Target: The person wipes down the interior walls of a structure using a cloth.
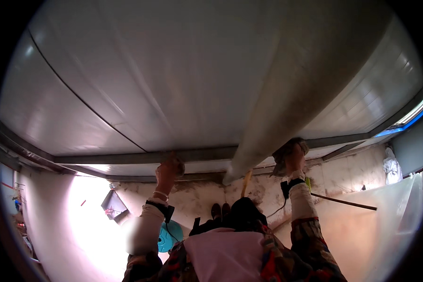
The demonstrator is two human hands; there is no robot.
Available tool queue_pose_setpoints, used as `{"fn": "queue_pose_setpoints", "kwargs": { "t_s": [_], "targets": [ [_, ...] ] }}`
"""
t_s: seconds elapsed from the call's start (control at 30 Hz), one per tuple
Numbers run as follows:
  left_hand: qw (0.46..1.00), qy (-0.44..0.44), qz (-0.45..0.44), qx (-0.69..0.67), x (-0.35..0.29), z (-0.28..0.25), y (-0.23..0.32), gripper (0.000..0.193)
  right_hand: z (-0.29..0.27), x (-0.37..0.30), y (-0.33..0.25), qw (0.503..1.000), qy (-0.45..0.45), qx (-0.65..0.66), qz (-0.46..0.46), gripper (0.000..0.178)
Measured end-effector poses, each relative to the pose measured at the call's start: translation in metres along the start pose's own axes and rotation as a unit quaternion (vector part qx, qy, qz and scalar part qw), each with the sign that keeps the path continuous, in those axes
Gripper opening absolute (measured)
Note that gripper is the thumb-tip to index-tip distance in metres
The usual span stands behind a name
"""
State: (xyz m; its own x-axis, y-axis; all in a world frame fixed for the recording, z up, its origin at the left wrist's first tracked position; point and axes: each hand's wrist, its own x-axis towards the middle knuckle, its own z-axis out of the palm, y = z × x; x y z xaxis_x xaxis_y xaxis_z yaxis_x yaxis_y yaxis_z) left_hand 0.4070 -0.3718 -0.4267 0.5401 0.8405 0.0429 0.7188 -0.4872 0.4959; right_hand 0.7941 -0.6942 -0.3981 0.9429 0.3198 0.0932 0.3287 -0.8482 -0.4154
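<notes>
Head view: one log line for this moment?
left hand: raised, touching grey metal ceiling beam | right hand: raised, gripping grey cloth-like wad against long pale sheet roll

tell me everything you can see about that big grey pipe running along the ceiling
The large grey pipe looks like a smooth, dull tube, perhaps plastic or wrapped in sheeting; the material is hard to tell. It runs slantwise just under the white panelled ceiling, from the upper right down to an end near the middle. The right hand, in a glove or cloth, presses against its underside. The left hand is apart from it, at a grey metal rail.
</notes>
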Motion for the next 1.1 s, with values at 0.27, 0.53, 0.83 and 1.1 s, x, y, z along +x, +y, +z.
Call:
{"fn": "queue_pose_setpoints", "kwargs": {
  "t_s": [0.27,0.53,0.83,1.1],
  "targets": [
    [0.982,0.015,0.048,0.18,0.003,0.019,-0.009,0.048,0.015,0.003,0.009,0.989,0.099,0.032,-0.103,0.029],
    [0.996,0.024,0.053,0.061,-0.002,0.006,0.002,0.045,0.031,0.012,0.03,0.983,0.132,0.032,-0.124,0.023],
    [0.998,-0.003,0.023,0.055,-0.005,-0.005,0.017,0.048,0.015,0.003,0.007,0.996,0.074,0.037,-0.015,0.016],
    [0.998,0.014,0.042,0.047,-0.004,-0.001,0.013,0.05,0.026,0.002,0.018,0.992,0.077,0.079,-0.065,0.016]
  ]
}}
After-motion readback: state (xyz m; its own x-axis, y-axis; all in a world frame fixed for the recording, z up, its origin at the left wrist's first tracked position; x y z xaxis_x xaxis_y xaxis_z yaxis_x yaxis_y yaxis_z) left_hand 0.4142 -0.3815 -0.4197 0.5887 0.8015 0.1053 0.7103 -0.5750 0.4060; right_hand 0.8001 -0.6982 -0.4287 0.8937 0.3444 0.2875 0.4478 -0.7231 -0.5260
